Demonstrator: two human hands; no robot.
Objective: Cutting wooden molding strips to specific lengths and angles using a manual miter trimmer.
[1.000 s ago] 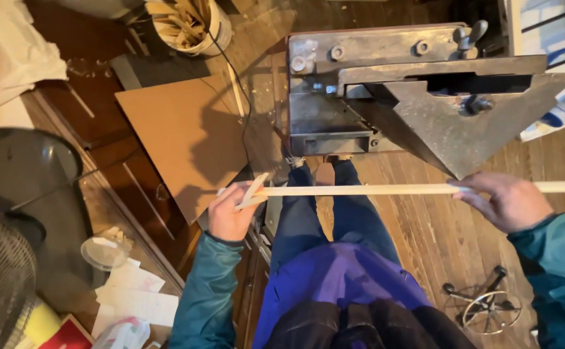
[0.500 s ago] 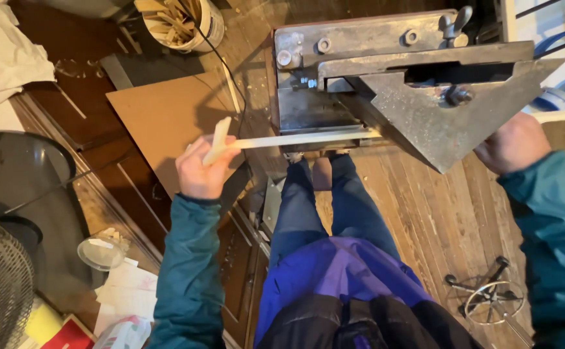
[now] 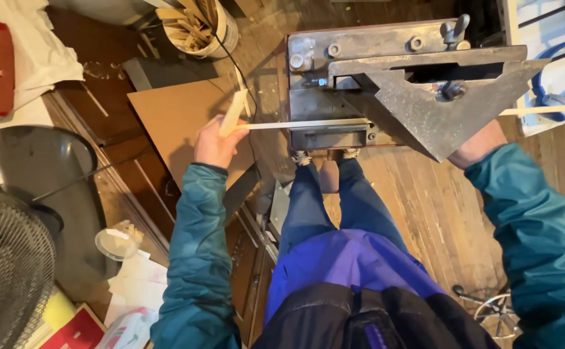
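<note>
Strip stock [image 3: 308, 124], thin, pale and wooden, runs level through the grey metal cutting machine [image 3: 399, 84], entering under the machine's triangular steel plate [image 3: 437, 116] and emerging past the plate's right tip as a pale length. Left hand [image 3: 216, 142], just left of the machine, is closed around the strip's near end and also grips a short, flat piece of pale wood [image 3: 234, 113] that stands tilted above the knuckles. Right hand [image 3: 479, 145] sits beneath the lower right edge of the triangular plate; the plate covers its fingers, so its grasp cannot be told. Both arms wear teal sleeves. A brown board [image 3: 172, 116] lies on the floor left of the machine, under the left hand. A pale round bucket [image 3: 201, 29] stands up and to the left of the machine, filled with wooden offcuts and sticks standing on end. A small clear plastic cup [image 3: 117, 240] sits well below and left of the machine, near scattered papers; its contents cannot be made out. A dark wire fan guard [image 3: 4, 271] occupies the far lower left. Worn wooden floorboards [image 3: 437, 213] lie below the machine, beside the person's blue-trousered legs.
</note>
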